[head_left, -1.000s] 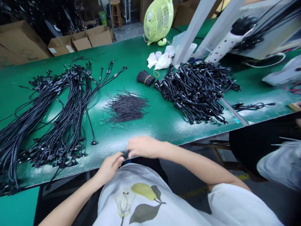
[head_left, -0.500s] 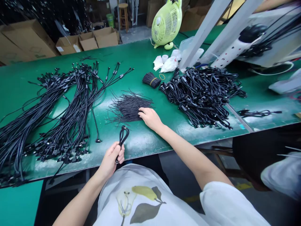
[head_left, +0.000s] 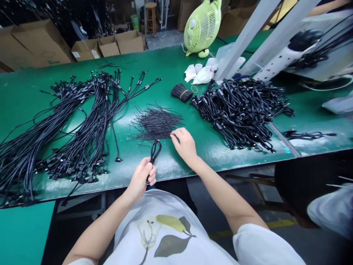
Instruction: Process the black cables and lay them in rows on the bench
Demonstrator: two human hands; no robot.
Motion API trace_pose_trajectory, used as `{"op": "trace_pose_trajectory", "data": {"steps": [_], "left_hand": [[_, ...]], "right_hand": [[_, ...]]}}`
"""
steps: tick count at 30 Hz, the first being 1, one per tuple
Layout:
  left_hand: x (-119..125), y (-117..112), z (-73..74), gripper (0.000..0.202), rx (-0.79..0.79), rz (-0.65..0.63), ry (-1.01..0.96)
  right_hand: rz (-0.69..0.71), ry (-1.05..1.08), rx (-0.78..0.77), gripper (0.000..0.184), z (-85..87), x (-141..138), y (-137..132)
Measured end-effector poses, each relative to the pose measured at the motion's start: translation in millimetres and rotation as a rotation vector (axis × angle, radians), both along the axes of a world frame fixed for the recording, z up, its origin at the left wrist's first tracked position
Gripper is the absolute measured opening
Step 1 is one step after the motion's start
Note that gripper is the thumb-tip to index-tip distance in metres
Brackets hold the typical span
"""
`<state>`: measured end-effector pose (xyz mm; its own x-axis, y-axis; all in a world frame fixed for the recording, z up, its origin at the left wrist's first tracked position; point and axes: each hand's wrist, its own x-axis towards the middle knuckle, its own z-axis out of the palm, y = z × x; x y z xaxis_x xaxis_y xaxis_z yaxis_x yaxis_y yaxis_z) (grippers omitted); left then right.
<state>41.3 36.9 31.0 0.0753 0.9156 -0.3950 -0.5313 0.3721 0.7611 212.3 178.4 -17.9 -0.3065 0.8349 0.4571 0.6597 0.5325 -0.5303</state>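
My left hand (head_left: 142, 176) is closed around a folded black cable (head_left: 156, 150), whose loop stands up above the fist; a metal end shows below the fingers. At the right edge of a loose pile of black twist ties (head_left: 158, 123), my right hand (head_left: 184, 144) pinches a twist tie between thumb and forefinger, mostly hidden by the fingertips. Behind that pile lies a bundle of twist ties (head_left: 182, 92) held by a yellow rubber band. Long unfolded cables (head_left: 96, 121) spread over the left of the table. A heap of folded cables (head_left: 242, 110) lies to the right.
The green table (head_left: 171, 162) has a seam on the right, with another folded cable (head_left: 309, 135) beyond it. A green fan (head_left: 202, 27), white paper and plastic bags (head_left: 203, 75) and slanted metal posts (head_left: 248, 36) stand at the back. Cardboard boxes (head_left: 129, 41) sit behind the table.
My right hand has drawn slightly back from the twist-tie pile, its fingertips now at the pile's edge. My left hand has brought the folded cable up and right, closer to it. The view shifted slightly.
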Motion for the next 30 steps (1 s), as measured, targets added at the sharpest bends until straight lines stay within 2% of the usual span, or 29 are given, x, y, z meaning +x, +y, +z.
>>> {"op": "trace_pose_trajectory", "data": {"steps": [5, 8, 10, 13, 15, 17, 19, 21, 23, 25, 28, 30], "left_hand": [[3.2, 1.5, -0.5, 0.041, -0.003, 0.002, -0.037], [4.0, 4.3, -0.6, 0.043, -0.003, 0.021, -0.067], [5.4, 7.7, -1.3, 0.045, 0.007, 0.031, -0.075], [7.5, 13.2, -5.1, 0.048, 0.034, 0.050, -0.041], [7.5, 14.9, -9.8, 0.047, 0.064, 0.062, 0.035], [6.4, 14.8, -14.2, 0.044, 0.113, 0.063, 0.176], [4.2, 14.4, -16.4, 0.039, 0.196, 0.067, 0.385], [1.0, 15.3, -15.6, 0.033, 0.298, 0.062, 0.594], [-2.9, 17.7, -13.3, 0.028, 0.351, 0.032, 0.696], [-7.1, 19.8, -11.0, 0.022, 0.282, -0.061, 0.641], [-13.2, 19.5, -9.3, 0.018, 0.059, -0.243, 0.381], [-16.4, 17.6, -9.2, 0.020, -0.067, -0.289, 0.244]], "right_hand": [[-0.027, -0.036, -0.020, 0.022, 1.9, 7.4, 12.6], [-0.032, 0.005, -0.066, 0.021, 8.8, 9.5, 8.2], [0.059, 0.070, -0.136, 0.019, 15.4, 4.2, -7.1], [0.333, 0.139, -0.316, 0.015, 24.1, -10.3, -44.8], [0.383, 0.099, -0.332, 0.014, 27.5, -18.6, -70.2], [0.328, -0.043, -0.177, 0.017, 30.3, -22.9, -87.1], [0.312, -0.228, 0.065, 0.022, 34.5, -23.7, -92.7], [0.361, -0.365, 0.311, 0.024, 41.1, -22.7, -88.8], [0.431, -0.438, 0.505, 0.025, 48.5, -21.4, -80.6], [0.489, -0.497, 0.612, 0.024, 54.6, -20.7, -73.2], [0.596, -0.574, 0.645, 0.021, 59.2, -21.1, -69.0], [0.675, -0.608, 0.655, 0.021, 60.2, -22.0, -70.5]]}}
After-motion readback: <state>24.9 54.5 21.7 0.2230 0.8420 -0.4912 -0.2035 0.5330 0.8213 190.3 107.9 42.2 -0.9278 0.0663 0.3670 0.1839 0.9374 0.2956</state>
